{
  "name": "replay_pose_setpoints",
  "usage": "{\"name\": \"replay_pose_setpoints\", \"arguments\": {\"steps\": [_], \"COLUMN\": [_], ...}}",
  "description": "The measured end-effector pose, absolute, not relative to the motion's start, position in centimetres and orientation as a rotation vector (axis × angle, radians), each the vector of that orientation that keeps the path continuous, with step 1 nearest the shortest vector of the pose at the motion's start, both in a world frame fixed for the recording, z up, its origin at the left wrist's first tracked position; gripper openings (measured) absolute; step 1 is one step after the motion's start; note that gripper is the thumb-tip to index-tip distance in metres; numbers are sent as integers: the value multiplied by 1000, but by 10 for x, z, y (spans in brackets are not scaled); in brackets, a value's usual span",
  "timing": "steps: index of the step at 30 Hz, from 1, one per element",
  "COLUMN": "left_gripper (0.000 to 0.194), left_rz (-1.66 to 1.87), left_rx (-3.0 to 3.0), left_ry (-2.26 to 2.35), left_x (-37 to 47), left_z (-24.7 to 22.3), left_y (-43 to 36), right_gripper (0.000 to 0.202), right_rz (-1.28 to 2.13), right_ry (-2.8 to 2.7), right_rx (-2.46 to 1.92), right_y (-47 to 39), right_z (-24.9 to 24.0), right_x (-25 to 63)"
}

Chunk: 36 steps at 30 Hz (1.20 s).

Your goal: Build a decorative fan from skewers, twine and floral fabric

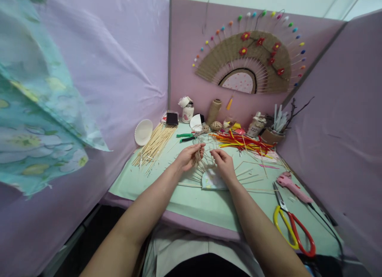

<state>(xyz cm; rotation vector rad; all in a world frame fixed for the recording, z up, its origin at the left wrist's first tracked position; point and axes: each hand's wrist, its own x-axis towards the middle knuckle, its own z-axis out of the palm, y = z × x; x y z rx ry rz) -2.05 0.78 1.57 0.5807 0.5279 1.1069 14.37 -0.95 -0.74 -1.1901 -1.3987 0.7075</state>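
Observation:
My left hand (188, 158) is closed around a small bundle of brown twine (197, 158), held above the table. A short way to the right, my right hand (224, 164) has thumb and fingers pinched together; whatever is between them is too small to make out. Below both hands lies a half-round piece covered in pale floral cloth (212, 180), its right part hidden by my right hand and wrist. Thin sticks (247, 176) fan out from its curved edge to both sides.
Many loose bamboo sticks (156, 143) lie at left near a white dish (143, 132). Green-handled pliers (185, 137) and red-yellow pipe cleaners (241, 141) lie behind my hands. At right are scissors (286, 219) and a corded pink glue gun (294, 187). A decorated fan (253, 58) hangs on the back panel.

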Motion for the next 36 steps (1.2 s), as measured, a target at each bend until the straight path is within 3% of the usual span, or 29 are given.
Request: {"name": "replay_pose_setpoints", "arguments": {"steps": [7, 14, 26, 36], "left_gripper": [13, 15, 23, 35], "left_rz": [1047, 1001, 1184, 1235], "left_rx": [659, 774, 765, 915], "left_ry": [535, 625, 702, 713], "left_x": [-20, -16, -13, -10], "left_z": [15, 13, 5, -1], "left_y": [6, 3, 9, 14], "right_gripper": [48, 28, 12, 47], "right_rz": [829, 900, 370, 464], "right_ry": [-1335, -1301, -1662, -1369], "right_rx": [-1176, -1084, -963, -1205], "right_y": [-10, -11, -17, -13], "right_z": [-5, -5, -6, -3], "right_x": [144, 142, 139, 146]}}
